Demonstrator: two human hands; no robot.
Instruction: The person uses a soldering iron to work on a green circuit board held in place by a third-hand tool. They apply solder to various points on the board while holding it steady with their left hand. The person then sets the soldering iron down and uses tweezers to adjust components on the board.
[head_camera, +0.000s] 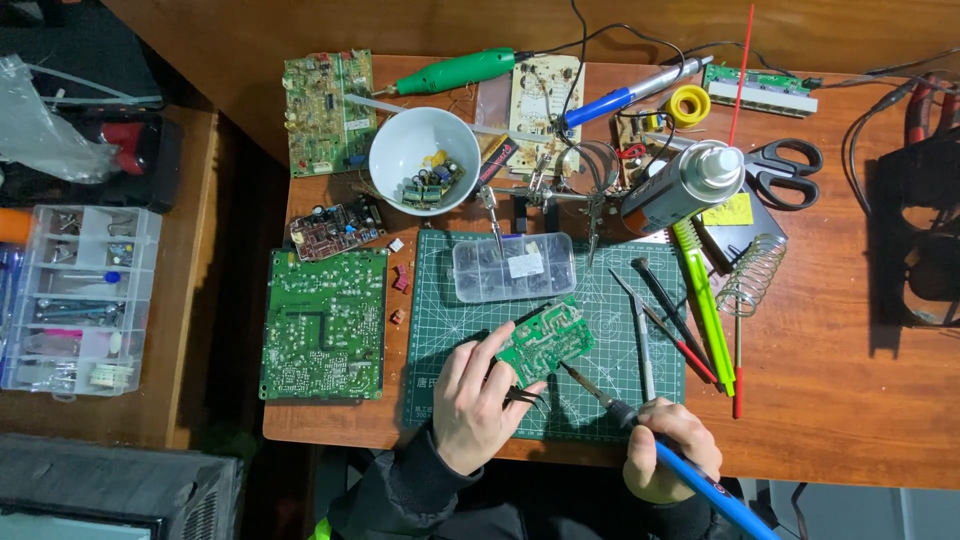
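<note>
Gripping a blue iron, the right hand aims its tip up-left toward the board pinched in the left hand.

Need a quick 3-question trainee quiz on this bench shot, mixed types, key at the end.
1. True or false: the left hand holds the small green circuit board over the cutting mat.
2. What does the right hand hold? A) scissors B) blue-handled soldering iron C) spray can
3. Fill in: the white bowl contains loose ____.

Key: 1 true; 2 B; 3 capacitors
</note>
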